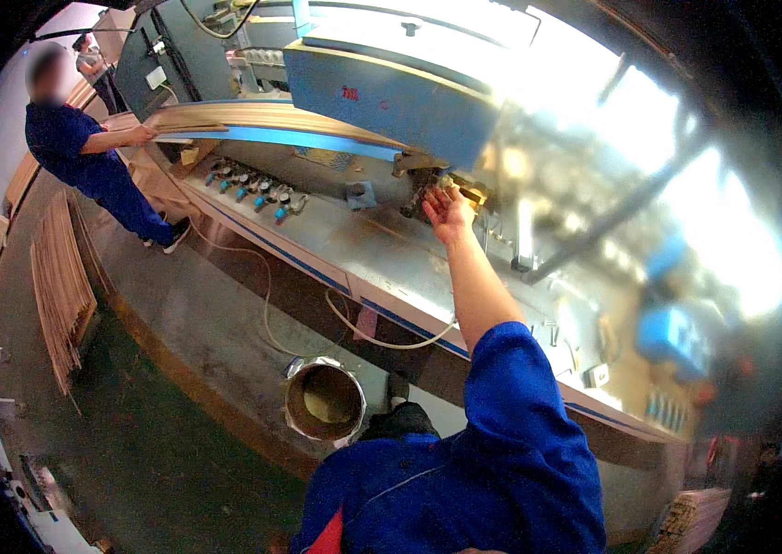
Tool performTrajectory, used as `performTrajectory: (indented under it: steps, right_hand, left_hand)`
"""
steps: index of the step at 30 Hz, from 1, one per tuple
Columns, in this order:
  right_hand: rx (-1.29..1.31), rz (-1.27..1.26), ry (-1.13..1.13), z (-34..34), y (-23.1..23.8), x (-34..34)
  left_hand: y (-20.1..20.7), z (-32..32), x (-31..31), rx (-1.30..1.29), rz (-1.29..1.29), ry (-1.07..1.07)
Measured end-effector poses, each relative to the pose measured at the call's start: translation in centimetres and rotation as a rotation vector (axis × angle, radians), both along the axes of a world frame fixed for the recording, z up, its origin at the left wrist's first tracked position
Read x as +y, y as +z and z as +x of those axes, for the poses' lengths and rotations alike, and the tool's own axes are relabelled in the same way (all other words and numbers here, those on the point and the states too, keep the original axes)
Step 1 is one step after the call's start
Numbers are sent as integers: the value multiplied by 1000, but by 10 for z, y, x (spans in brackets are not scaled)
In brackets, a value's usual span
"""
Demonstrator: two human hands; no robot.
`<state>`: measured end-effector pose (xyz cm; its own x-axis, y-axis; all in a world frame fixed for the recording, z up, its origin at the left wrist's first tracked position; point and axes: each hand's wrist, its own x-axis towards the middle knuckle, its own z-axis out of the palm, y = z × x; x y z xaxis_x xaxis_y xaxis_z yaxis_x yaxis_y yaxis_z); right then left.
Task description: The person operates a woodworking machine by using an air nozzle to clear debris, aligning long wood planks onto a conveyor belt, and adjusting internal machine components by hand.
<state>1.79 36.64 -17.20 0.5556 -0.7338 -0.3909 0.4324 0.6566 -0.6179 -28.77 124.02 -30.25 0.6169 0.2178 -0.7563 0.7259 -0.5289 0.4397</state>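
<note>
One hand (447,210) open-fingered at machine (391,102); metal bucket (323,403) on floor, contents unclear.

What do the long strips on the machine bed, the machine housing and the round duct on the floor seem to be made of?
Long strips: pale wood, going by the tan colour and the lines along their length; unfinished, as far as it shows.
Machine housing: probably painted sheet metal, flat blue panels with a dull sheen.
Round duct: likely bare thin metal, from its bright reflective rim.
</note>
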Motion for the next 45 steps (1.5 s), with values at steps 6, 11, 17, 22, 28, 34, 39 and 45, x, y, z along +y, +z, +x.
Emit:
performTrajectory:
  steps: [6,11,17,22,28,34,39,45]
  right_hand:
    - [-516,196,56,37,-21,-35]
    - [-523,171,70,42,-38,-46]
    - [-381,157,68,42,-30,-48]
    - [-330,159,95,25,-34,-52]
    - [-219,-75,93,-8,-47,-76]
    - [16,-261,134,-58,-40,-93]
    - [-137,-388,337,-68,-50,-127]
    - [202,-614,248,-72,-47,-152]
  left_hand:
    - [18,-16,-68,108,47,-85]
    - [37,12,-77,83,76,-100]
    - [45,35,-86,-16,37,-38]
    - [37,13,-93,-34,-16,-20]
    - [14,-34,-96,56,-16,-286]
    - [11,-22,-88,199,96,-462]
    - [24,62,-93,43,207,-663]
    - [29,115,-100,-47,-51,-19]
